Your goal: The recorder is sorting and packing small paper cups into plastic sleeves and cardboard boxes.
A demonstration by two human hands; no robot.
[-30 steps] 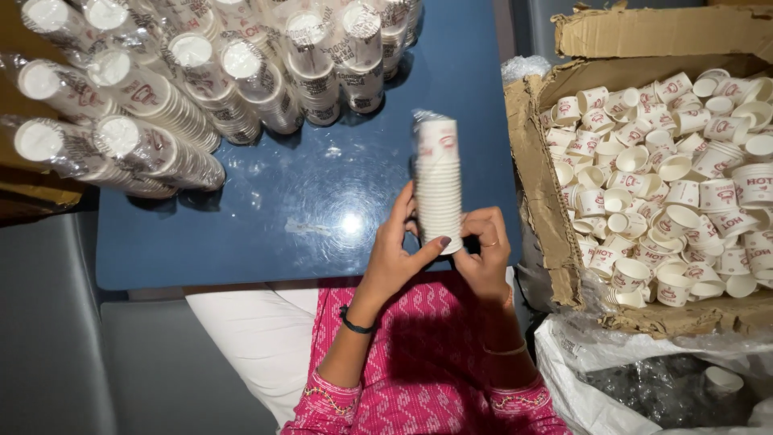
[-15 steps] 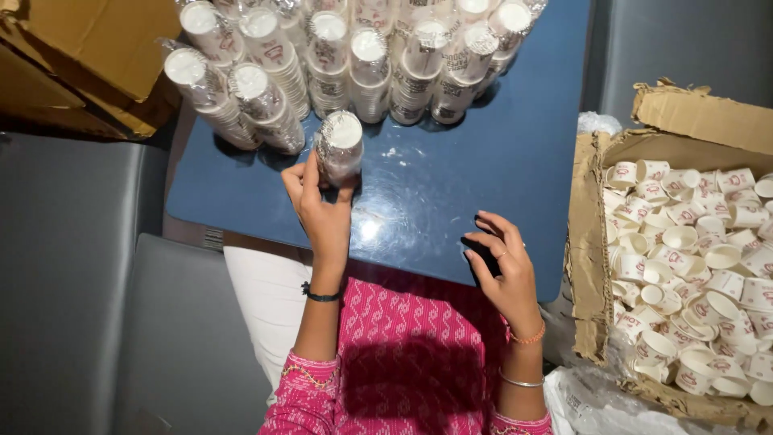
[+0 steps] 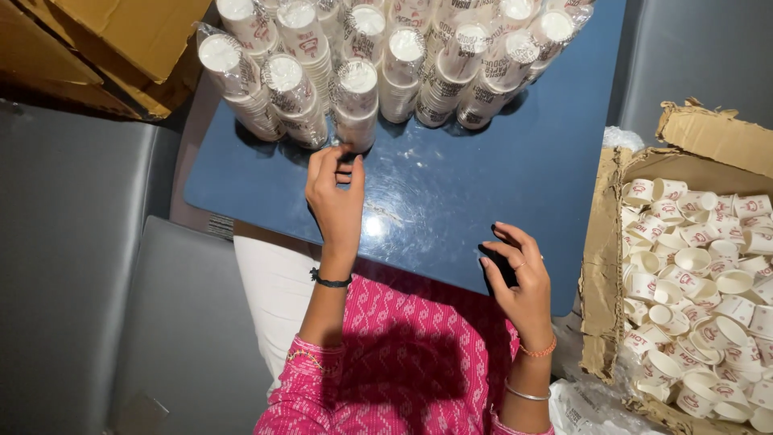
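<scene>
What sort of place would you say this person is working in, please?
Probably a small packing workplace: wrapped stacks of paper cups stand on a blue table, a cardboard box of loose cups sits beside it, and the left hand touches one stack.

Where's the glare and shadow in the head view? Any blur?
Head view: bright glare patch on the blue table beside the left hand; hard shadow under the right hand and across the pink clothing; wrapped cup stacks and loose cups in the box look sharp, no obvious blur.
</scene>
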